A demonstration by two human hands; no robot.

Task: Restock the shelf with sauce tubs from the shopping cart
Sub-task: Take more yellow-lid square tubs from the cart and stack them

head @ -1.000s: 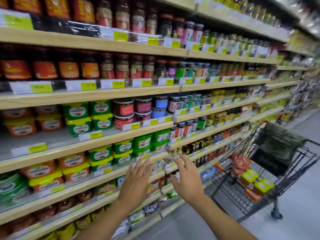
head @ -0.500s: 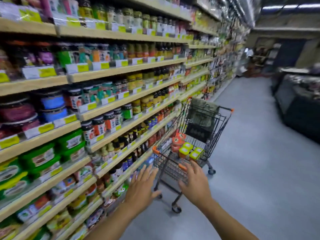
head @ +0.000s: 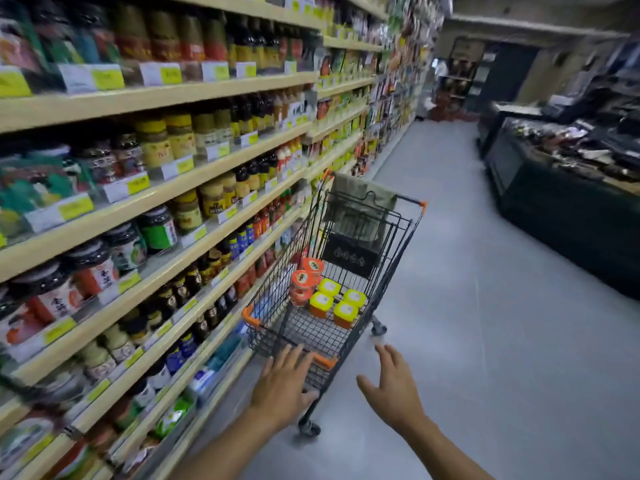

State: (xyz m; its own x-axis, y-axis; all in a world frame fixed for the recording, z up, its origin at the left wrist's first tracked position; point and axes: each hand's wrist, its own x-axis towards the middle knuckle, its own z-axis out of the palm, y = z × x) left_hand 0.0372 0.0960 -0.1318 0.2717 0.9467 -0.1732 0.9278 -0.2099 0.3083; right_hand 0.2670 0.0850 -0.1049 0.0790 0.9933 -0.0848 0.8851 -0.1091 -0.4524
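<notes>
- I have both hands empty: my left hand (head: 282, 393) is spread flat with straight fingers over the near end of the cart (head: 408, 201); I cannot tell whether it touches the rim.
- My right hand (head: 391, 389) hangs open beside the cart, fingers splayed, holding nothing.
- The tubs (head: 337, 303) stand inside the cart, towards its far end: yellow-lidded ones grouped together, orange-lidded ones stacked just beside them.
- To do this reach well, I judge I should step closer, go over the near rim and take one tub per hand by its sides.
- Against half a second ago, the cart sits nearer and my hands have closed on it; the shelf (head: 207, 171) now runs along my left.
</notes>
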